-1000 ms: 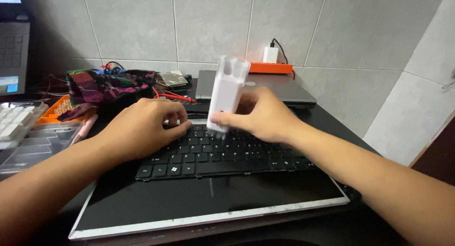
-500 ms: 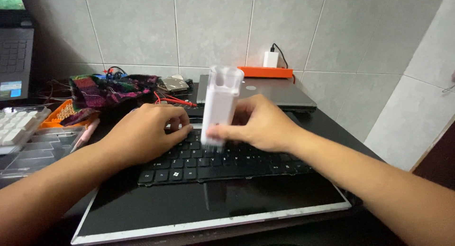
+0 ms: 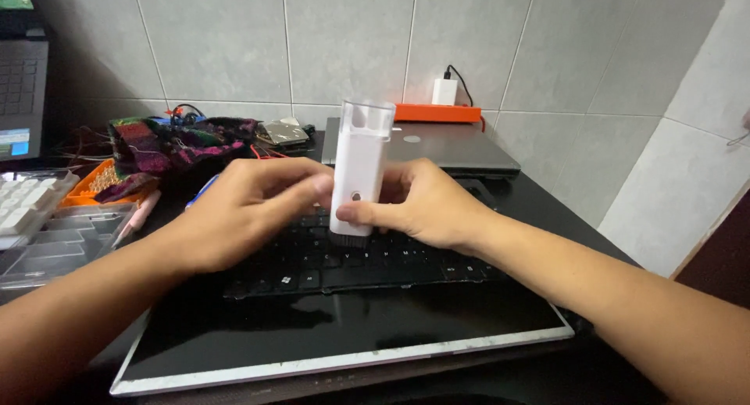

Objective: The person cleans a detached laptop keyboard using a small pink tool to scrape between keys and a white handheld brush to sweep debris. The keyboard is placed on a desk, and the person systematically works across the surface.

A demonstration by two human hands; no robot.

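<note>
The white cleaning tool had swung from a lean to upright, its dark lower end on the black keyboard, grasped by both the left hand and right hand.

1. A white brush case with a clear cap and dark bristles is seen.
2. A black keyboard is shown above a glossy black screen panel edged in silver.
3. A grey laptop is topped by an orange box and a white charger.
4. A multicoloured patterned cloth is noted.
5. Pale grey wall tiles are visible.
</note>
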